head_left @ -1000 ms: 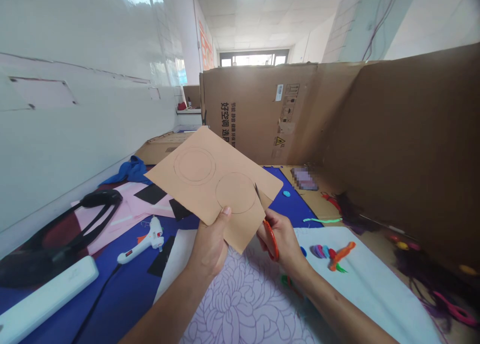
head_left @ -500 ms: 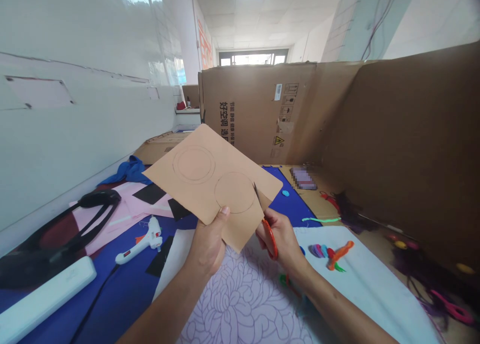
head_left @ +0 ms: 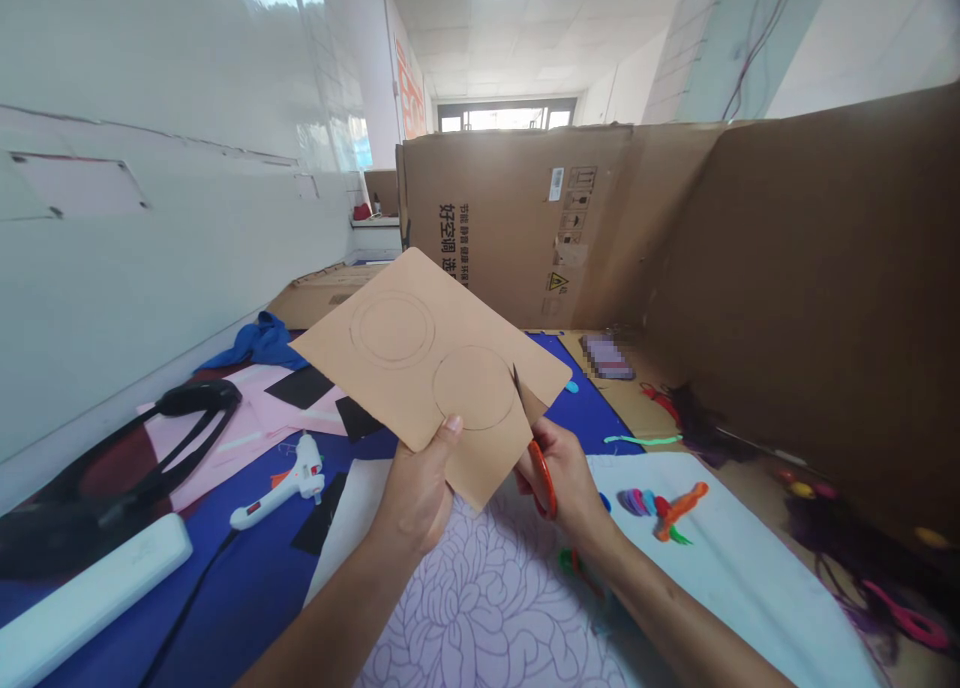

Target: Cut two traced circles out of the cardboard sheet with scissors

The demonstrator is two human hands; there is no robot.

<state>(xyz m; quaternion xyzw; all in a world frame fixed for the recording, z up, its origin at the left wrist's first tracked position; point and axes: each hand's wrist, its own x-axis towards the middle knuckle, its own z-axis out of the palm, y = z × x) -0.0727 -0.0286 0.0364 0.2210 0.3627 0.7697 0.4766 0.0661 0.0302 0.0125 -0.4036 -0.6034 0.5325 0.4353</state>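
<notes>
My left hand (head_left: 424, 488) grips a tan sheet of card (head_left: 457, 308) by its lower edge, thumb on top and fingers underneath. Pencilled circles mark the card: a double ring at the upper left and a single ring right of its middle. In my right hand (head_left: 559, 468) is a pair of scissors (head_left: 543, 480) with orange handles. Their dark blade lies over the card close to the right side of the single ring, and a cut runs in from the card's lower right edge. My right fingers are partly hidden behind the handles and card.
A white cloth with flower line drawing (head_left: 480, 608) lies below my hands. To the left are a glue gun (head_left: 281, 493), a white power strip (head_left: 97, 598) and black straps (head_left: 199, 398). Coloured yarn pieces (head_left: 679, 513) lie right; cardboard walls (head_left: 517, 218) stand behind.
The card and scissors have shifted slightly to the right together. The blade stays at nearly the same spot beside the single ring.
</notes>
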